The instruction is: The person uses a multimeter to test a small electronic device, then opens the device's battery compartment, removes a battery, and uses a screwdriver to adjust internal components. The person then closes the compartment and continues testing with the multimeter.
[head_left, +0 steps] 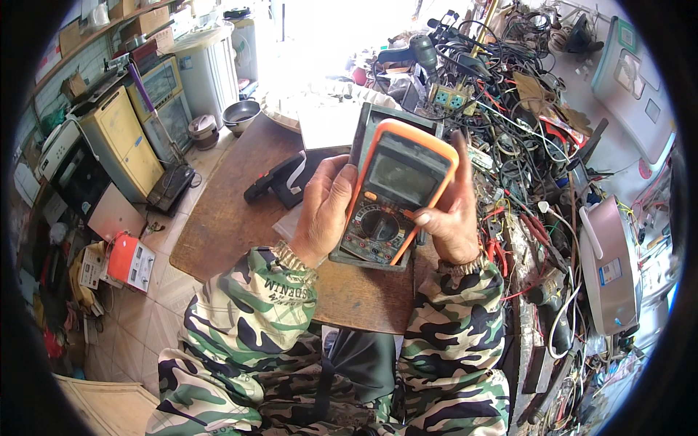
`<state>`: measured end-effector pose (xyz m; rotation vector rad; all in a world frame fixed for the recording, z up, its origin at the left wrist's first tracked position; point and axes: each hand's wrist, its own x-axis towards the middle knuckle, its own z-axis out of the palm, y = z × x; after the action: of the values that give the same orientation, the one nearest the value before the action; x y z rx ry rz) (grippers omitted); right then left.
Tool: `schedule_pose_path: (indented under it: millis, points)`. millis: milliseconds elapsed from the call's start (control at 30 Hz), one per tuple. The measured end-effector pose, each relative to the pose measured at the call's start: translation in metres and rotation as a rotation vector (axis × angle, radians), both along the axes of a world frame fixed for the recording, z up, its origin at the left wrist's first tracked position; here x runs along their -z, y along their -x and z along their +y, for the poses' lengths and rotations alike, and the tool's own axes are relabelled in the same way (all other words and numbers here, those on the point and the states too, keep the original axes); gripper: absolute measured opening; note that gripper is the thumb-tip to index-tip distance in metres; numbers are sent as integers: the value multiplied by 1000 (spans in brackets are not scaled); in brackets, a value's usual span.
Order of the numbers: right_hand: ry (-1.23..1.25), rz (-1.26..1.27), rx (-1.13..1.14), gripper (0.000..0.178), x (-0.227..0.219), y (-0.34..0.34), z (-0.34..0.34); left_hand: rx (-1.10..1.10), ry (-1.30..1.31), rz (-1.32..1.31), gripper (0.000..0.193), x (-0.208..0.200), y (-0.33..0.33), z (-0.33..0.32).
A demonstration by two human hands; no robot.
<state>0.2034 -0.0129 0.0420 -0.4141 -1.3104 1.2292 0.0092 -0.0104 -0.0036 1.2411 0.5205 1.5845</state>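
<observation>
The multimeter [389, 196] is held up over the wooden table [225, 218], clamped between both hands: left hand [323, 211] wrapped round its left edge, right hand [451, 211] gripping the right, thumb pressed on the face.

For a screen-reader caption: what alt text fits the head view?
Two hands, left hand and right hand, hold an orange-edged multimeter above a brown wooden table. Tangled wires crowd the right side.

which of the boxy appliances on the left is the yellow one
The yellow cabinet-like appliance, standing on the floor left of the wooden table. The one behind it has a glass front, and the washer is white.
</observation>
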Motion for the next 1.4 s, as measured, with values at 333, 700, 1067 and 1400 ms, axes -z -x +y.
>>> schedule_pose_path:
  millis: [333,700,1067,1400]
  points:
    - [126,-183,-201,140,7,0,-5,-52,-59,30,53,-2,8,5]
    - [48,-169,-163,140,18,0,-6,-73,-89,105,54,-1,10,2]
    - [59,-217,-145,136,16,-2,-9,52,29,-85,49,3,9,8]
    - [-382,-326,506,71,24,7,-9,-89,59,104,48,0,7,4]
